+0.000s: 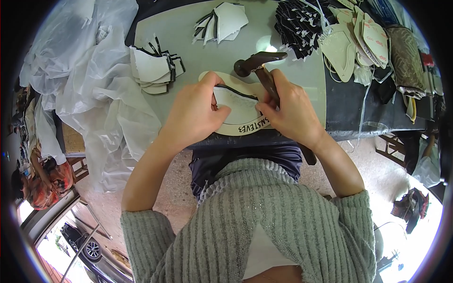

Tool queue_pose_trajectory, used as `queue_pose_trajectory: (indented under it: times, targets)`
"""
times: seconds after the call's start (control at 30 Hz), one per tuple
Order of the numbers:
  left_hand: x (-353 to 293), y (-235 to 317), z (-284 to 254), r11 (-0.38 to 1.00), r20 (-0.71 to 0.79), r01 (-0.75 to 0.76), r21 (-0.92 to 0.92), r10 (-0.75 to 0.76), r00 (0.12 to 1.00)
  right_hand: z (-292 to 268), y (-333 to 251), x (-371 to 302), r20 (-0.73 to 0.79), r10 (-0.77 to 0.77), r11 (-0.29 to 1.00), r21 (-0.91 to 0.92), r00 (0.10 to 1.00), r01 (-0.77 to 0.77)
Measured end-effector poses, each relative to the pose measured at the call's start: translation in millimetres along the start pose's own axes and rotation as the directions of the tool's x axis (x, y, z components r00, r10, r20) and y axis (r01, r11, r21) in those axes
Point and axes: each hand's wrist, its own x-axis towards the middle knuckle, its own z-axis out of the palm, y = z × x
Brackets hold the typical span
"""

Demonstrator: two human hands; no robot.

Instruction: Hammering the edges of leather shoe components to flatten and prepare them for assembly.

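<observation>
A white cut piece with black edging along its far side (234, 107) lies in front of me on a cream rounded board (236, 129) with dark handwriting on its rim. My left hand (198, 111) is closed at the piece's left end, thumb bent over it and some fingers hidden. My right hand (295, 108) is closed around the handle of a hammer (267, 81), whose dark head points away from me. The handle's end sticks out below that hand. Thumb and fingertips of the same hand also touch the right end of the white piece.
White black-edged pieces lie in stacks at the left (153, 68) and far middle (222, 22). A black bundle (302, 30) and cream printed shapes (373, 40) fill the far right. Translucent plastic sheeting (106, 99) covers the left side. The table's front edge is close to my waist.
</observation>
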Motion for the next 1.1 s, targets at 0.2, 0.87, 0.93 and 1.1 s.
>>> queue_pose_trajectory:
  times: [0.2, 0.87, 0.93, 1.1]
  targets:
    - [1, 0, 1, 0.994, 0.038, 0.025, -0.105, -0.021, 0.999, -2, -2, -1, 0.028, 0.036, 0.999, 0.04, 0.999, -0.037]
    - [3, -20, 4, 0.914, 0.109, 0.051, -0.403, -0.007, 0.994, 2, 10, 0, -0.036, -0.035, 0.999, 0.026, 0.999, 0.036]
    - [3, -19, 5, 0.907, 0.102, 0.059, -0.417, -0.017, 0.995, 3, 10, 0, -0.041, -0.032, 0.999, 0.031, 0.999, 0.034]
    - [2, -20, 9, 0.941, 0.049, 0.037, -0.337, -0.022, 0.999, -1, 7, -1, -0.015, -0.022, 0.997, 0.078, 1.0, 0.023]
